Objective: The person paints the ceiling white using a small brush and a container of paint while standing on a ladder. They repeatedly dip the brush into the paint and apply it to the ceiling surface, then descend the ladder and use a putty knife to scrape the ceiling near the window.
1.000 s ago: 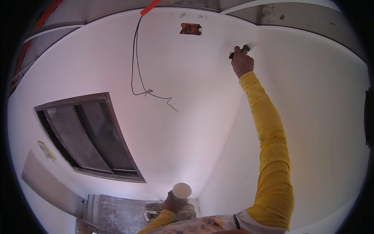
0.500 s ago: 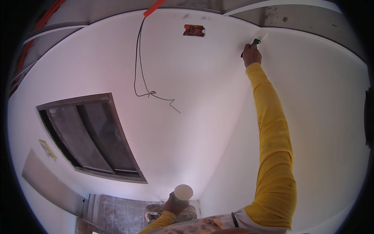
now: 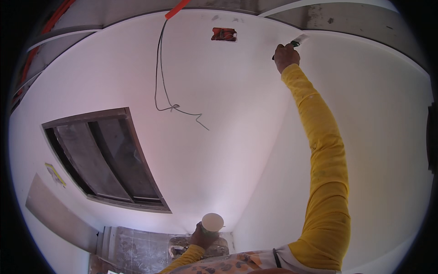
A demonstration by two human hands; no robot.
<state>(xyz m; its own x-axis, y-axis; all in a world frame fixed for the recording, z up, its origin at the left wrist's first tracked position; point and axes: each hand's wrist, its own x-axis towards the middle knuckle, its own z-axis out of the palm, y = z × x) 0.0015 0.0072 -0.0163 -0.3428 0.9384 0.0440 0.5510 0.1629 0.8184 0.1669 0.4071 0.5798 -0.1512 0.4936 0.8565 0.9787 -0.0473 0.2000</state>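
Observation:
High in the corner where two white walls meet, my right hand is closed around the handle of a paintbrush. The brush's pale bristles touch the wall near its top edge, and its dark handle end sticks out on the left of my fist. Low down, close to my body, my left hand grips a round pale cup from its left side. The cup's opening faces up and its inside looks whitish. Yellow sleeves cover both my arms.
Dark wires hang from an orange conduit in front of the wall. Right of it is an open red electrical box. A dark-framed window is at left. Grey metal ceiling framing runs overhead; dusty tiles lie below.
My right hand has moved slightly left and up, and the brush is tilted more to the right with its bristles now showing. The cup has barely shifted.

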